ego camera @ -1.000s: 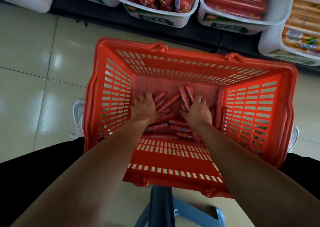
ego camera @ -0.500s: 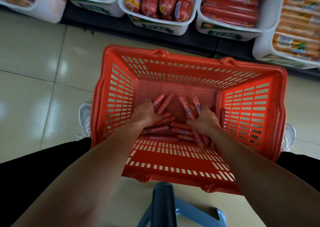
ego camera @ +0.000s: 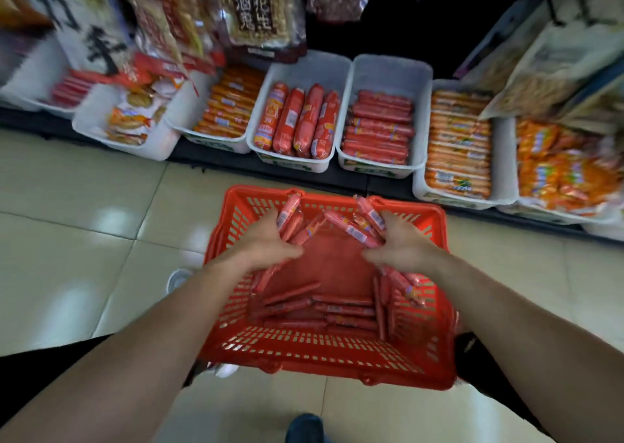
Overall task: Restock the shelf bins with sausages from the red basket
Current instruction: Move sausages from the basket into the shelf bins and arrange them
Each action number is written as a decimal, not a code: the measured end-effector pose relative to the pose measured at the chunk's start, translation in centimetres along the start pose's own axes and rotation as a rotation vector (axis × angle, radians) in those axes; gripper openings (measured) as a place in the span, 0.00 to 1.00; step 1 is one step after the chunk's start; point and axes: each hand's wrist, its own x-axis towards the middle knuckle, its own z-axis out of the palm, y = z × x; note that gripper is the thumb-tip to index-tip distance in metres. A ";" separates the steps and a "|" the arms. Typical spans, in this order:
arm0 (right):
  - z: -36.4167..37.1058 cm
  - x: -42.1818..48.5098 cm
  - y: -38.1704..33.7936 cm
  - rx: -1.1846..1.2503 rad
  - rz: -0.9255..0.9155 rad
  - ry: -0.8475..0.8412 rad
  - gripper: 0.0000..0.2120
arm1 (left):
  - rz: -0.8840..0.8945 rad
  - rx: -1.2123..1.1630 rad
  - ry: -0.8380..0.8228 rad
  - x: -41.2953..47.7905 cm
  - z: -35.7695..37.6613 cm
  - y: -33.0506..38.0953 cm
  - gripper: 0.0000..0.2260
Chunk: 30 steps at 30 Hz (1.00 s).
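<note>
Sausages (ego camera: pixel 288 218) are gripped in 2 bundles, 1 in the left hand (ego camera: pixel 266 243) and 1 in the right hand (ego camera: pixel 401 243), above the red basket (ego camera: pixel 304 344). More lie below the hands. Pickup looks done. Next, carry them forward to the matching shelf bin (ego camera: pixel 391 71) and lay them flat.

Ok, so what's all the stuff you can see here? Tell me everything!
red basket: one, red, in front of the person, before the shelf.
loose sausages: many, red, basket bottom.
white bins: a row, white, along the low shelf.
fat sausages: four, red, middle bin.
slim sausages: a stack, red, bin right of those.
orange sausages: stacks, orange, bins flanking those two.
snack bags: several, mixed colours, above the bins.
left hand: one, grips a sausage bunch above the basket.
right hand: one, grips a second bunch.
</note>
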 end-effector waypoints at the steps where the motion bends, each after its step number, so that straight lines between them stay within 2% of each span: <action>1: -1.6 -0.1 -0.7 -0.014 -0.024 0.043 0.19 | 0.025 -0.012 0.025 -0.3 -0.9 1.0 0.28; 5: -7.1 2.0 -2.7 0.037 -0.097 0.255 0.23 | 0.116 -0.105 0.110 -0.1 -4.1 5.1 0.22; 7: -9.3 4.2 -3.9 0.081 -0.119 0.327 0.24 | 0.150 -0.131 0.142 0.7 -5.3 6.9 0.23; 14: -12.9 15.0 -6.6 0.009 -0.196 0.430 0.26 | 0.185 -0.251 0.157 7.2 -7.6 9.8 0.24; 18: -11.4 19.9 -4.1 -0.155 -0.161 0.354 0.32 | 0.156 -0.340 0.203 11.5 -7.6 10.2 0.25; 20: -10.4 21.3 -1.6 -0.271 -0.112 0.257 0.33 | 0.137 -0.348 0.202 13.3 -7.5 10.6 0.27; 24: -9.9 21.7 2.5 -0.343 -0.066 0.045 0.40 | 0.140 -0.360 0.201 16.6 -7.4 12.2 0.26; 25: -10.1 21.4 3.0 -0.331 -0.071 0.052 0.40 | 0.154 -0.362 0.207 17.2 -7.3 13.0 0.25; 27: -10.6 20.4 3.8 -0.242 -0.108 0.158 0.30 | 0.194 -0.347 0.220 18.3 -6.9 15.0 0.23; 29: -11.4 19.0 4.8 -0.153 -0.150 0.371 0.19 | 0.230 -0.287 0.212 19.5 -6.0 17.7 0.25; 30: -11.7 18.1 5.3 -0.124 -0.142 0.472 0.16 | 0.272 -0.252 0.198 20.3 -5.3 19.2 0.28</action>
